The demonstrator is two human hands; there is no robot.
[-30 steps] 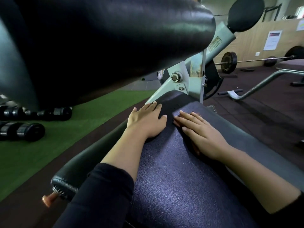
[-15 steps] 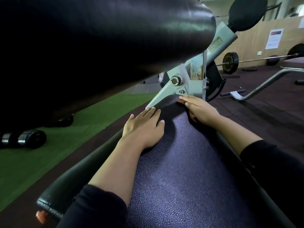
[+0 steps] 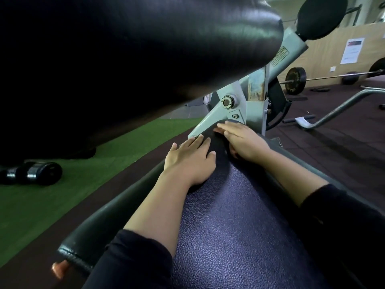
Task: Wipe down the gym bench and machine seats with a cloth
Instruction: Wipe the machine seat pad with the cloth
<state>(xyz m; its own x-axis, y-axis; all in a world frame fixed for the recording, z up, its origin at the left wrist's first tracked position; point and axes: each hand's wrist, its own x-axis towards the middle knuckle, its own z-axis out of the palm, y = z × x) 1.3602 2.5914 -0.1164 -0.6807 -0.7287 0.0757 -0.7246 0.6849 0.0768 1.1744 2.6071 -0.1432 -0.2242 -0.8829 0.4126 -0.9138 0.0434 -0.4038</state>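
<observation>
Pad (image 3: 239, 236): purple, running from cam up to pivot bracket (image 3: 227, 113).
R hand (image 3: 243, 140): lying flat at pad's top end by bracket; prob wiping there, cloth not visible.
L hand (image 3: 189, 161): fingers straight, pressing pad, prob bracing.
Roller (image 3: 145, 49): hanging overhead.

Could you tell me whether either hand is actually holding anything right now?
Neither visibly grips anything: the left hand and right hand lie flat, fingers straight, on the bench pad. No cloth shows.
</observation>
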